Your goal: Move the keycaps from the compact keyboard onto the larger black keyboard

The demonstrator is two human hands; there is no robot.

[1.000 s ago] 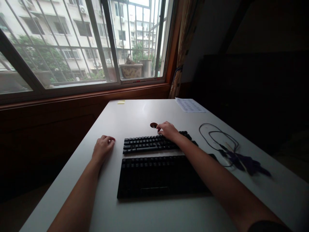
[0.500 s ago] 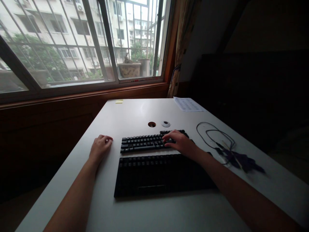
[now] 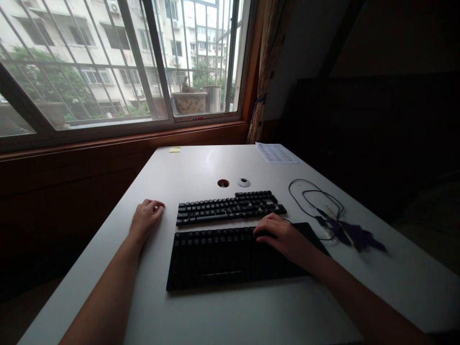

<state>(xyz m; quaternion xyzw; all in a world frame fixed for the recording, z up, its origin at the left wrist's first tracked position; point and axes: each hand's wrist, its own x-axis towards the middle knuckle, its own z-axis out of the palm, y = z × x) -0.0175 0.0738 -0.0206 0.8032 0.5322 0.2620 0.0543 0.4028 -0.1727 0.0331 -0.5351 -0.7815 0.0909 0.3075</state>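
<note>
A black keyboard (image 3: 204, 261) lies on the white table, with keycaps filling its upper rows and a dark area without keycaps below. Behind it, loose black keycaps (image 3: 204, 211) are laid out in rows like a second keyboard. My right hand (image 3: 278, 235) is over the keyboard, its thumb and fingers pinched on a small black keycap at the right end of the filled part of the second row; the fingertips mostly hide it. My left hand (image 3: 145, 218) rests on the table left of the keycaps, fingers loosely bent and apart, holding nothing.
A looped black cable (image 3: 312, 191) and a dark purple cloth (image 3: 355, 235) lie on the right. Farther back are a round hole (image 3: 223, 183), its white cover (image 3: 243, 182), printed paper (image 3: 278, 153) and a yellow note (image 3: 174, 149). A barred window stands beyond the table (image 3: 201, 316).
My right hand has moved from the laid-out keycaps back toward me onto the keyboard, uncovering the right end of the loose rows. My left hand stays resting on the table.
</note>
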